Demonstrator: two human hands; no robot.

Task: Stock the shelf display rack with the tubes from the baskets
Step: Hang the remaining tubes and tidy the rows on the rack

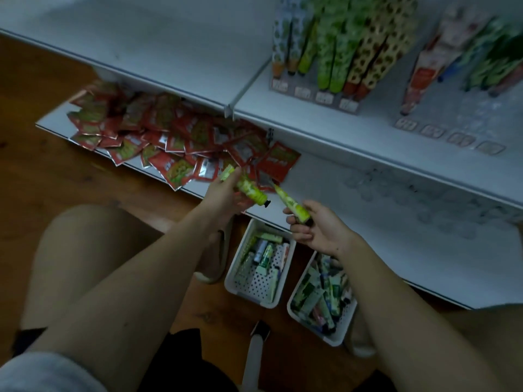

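I'm seeing left hand (223, 193) gripping a green plastic tube (249, 190), right hand (314, 227) gripping another green tube (294, 206), fingers curled. Transfer step; next: slot both into upper-shelf display rack (317, 99), caps down imo.

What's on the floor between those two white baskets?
In the head view, only a narrow strip of bare wooden floor lies between the left basket and the right basket; both baskets hold tubes.

Display rack (317, 97) slots seemingly full; shelf (169, 60) bare.
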